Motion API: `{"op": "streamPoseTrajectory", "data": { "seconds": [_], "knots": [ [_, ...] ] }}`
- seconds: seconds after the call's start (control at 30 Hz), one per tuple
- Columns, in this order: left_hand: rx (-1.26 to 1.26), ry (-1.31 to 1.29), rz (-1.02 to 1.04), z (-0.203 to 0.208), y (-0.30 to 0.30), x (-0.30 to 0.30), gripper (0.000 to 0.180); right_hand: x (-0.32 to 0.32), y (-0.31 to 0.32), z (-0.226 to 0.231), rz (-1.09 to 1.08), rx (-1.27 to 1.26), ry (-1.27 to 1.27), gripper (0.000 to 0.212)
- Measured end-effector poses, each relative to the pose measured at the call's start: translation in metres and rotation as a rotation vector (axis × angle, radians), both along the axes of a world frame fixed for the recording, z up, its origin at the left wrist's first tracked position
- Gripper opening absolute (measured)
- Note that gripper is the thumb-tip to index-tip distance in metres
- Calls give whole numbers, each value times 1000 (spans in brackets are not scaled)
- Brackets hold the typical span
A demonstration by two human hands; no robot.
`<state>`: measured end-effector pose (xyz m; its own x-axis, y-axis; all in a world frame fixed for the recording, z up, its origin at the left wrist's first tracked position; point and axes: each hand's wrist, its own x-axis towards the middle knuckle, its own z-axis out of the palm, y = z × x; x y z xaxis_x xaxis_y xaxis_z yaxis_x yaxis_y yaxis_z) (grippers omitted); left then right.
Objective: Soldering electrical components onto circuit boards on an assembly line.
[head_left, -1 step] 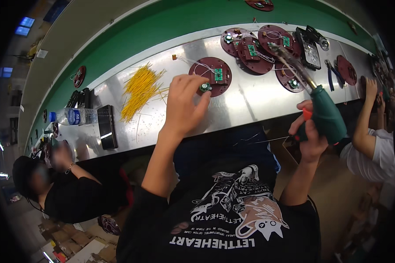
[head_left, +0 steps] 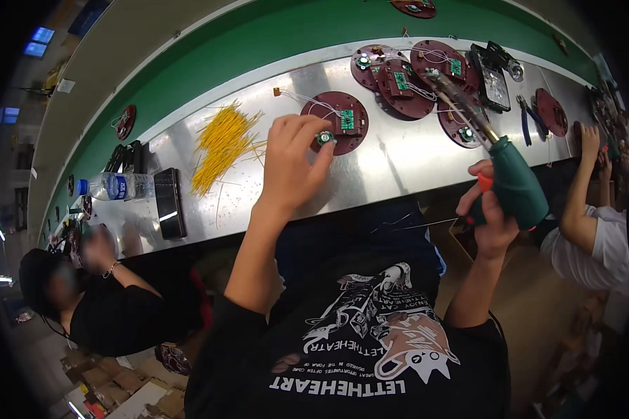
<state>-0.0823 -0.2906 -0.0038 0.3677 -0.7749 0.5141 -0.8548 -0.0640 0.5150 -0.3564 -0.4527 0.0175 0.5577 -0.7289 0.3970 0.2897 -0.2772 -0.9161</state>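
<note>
My left hand (head_left: 290, 157) is closed, with a small round green circuit board (head_left: 323, 138) between its thumb and fingers. Just behind that hand lies a dark red disc (head_left: 353, 143) carrying a green circuit board (head_left: 346, 119) and thin white wires. In my right hand (head_left: 495, 220) is a green soldering gun (head_left: 517, 185) with a red trigger, its metal barrel pointing up and left over the table. A thin strand of wire (head_left: 426, 224) runs leftward from beside the right hand. The gun's tip stands in front of other dark red discs (head_left: 407, 105).
Yellow wires (head_left: 223, 143) lie in a pile on the metal table (head_left: 377, 174). Left of them are a phone (head_left: 169, 202) and a water bottle (head_left: 119, 186). At the right are pliers (head_left: 532, 120) and a black tray (head_left: 495, 87). Co-workers sit on both sides.
The soldering gun and my right hand have shifted slightly to the left. The small round board in my left hand has moved a little left too.
</note>
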Motion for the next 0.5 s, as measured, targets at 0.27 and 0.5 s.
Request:
{"op": "streamPoseTrajectory", "data": {
  "seconds": [0.27,0.5],
  "knots": [
    [19,-40,45,-4,-1,33,26,18,2,-15,3,120,121,40],
    [34,-52,234,-9,38,53,21,6,-20,-37,-61,27,274,43]
  ]
}}
